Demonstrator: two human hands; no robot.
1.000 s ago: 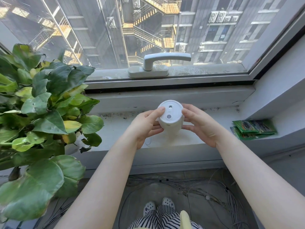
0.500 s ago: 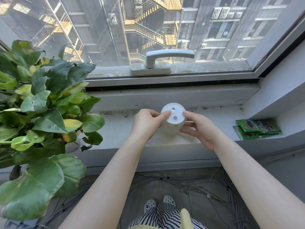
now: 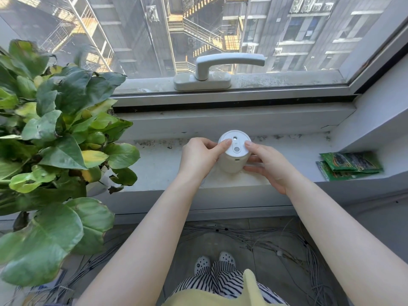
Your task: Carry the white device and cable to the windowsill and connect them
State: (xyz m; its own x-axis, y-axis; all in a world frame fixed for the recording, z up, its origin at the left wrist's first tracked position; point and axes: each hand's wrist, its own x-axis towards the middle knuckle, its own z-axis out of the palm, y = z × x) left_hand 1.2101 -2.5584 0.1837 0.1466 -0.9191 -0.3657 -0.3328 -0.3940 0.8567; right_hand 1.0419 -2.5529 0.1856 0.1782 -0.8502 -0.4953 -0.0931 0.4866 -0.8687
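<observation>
The white device [image 3: 235, 154] is a small upright cylinder with a round top and a small port low on its side facing me. It stands on the windowsill [image 3: 159, 164] below the window handle. My left hand [image 3: 201, 155] grips its left side, thumb on the top rim. My right hand [image 3: 268, 165] holds its right side, fingers curled around the base. A thin bit of white cable seems to show under my left wrist, but most of it is hidden.
A large leafy potted plant [image 3: 55, 138] fills the left end of the sill. Green packets [image 3: 350, 165] lie at the right end near the wall. The window handle [image 3: 220, 69] juts out behind. Loose wires [image 3: 254, 237] cover the floor below.
Both hands lowered the device away from me and set it on the sill. The port side now faces me.
</observation>
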